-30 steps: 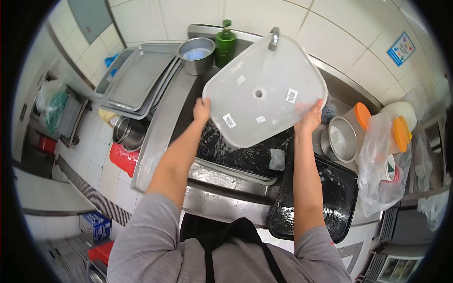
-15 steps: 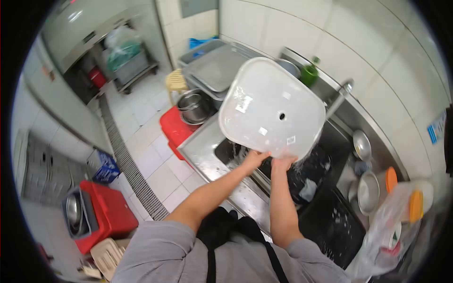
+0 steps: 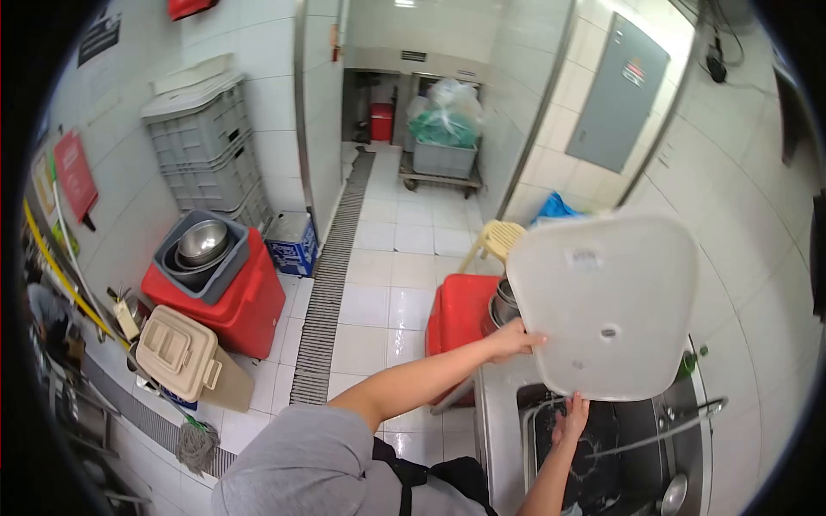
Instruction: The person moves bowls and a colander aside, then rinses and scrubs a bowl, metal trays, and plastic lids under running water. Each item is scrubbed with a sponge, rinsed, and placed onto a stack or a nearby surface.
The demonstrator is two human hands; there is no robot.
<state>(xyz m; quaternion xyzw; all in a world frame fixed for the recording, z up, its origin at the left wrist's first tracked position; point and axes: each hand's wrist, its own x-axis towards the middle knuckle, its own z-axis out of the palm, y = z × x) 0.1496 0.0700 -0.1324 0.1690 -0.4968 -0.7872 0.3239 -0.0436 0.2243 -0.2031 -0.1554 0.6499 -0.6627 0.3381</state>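
Note:
A large white plastic lid (image 3: 607,292) with rounded corners and a small hole is held up on edge above the sink (image 3: 658,460). My left hand (image 3: 514,339) grips its lower left edge, thumb on the near face. At the bottom edge, my right hand (image 3: 570,418) holds the lid with its fingertips; part of those fingers is hidden. Below the right hand lies a wet black tub (image 3: 594,451) in the sink. From the right, a faucet (image 3: 710,408) sends a stream of water across it.
Metal pots (image 3: 504,303) stand on a red bin (image 3: 460,314) left of the sink. A yellow stool (image 3: 502,234) is behind. Further left are another red bin (image 3: 258,297), a beige bin (image 3: 181,344) and a mop (image 3: 197,445). A floor drain (image 3: 331,292) runs between.
The view has swung left toward the corridor. The lid is now more upright, and my left hand has shifted from its bottom edge to its left side.

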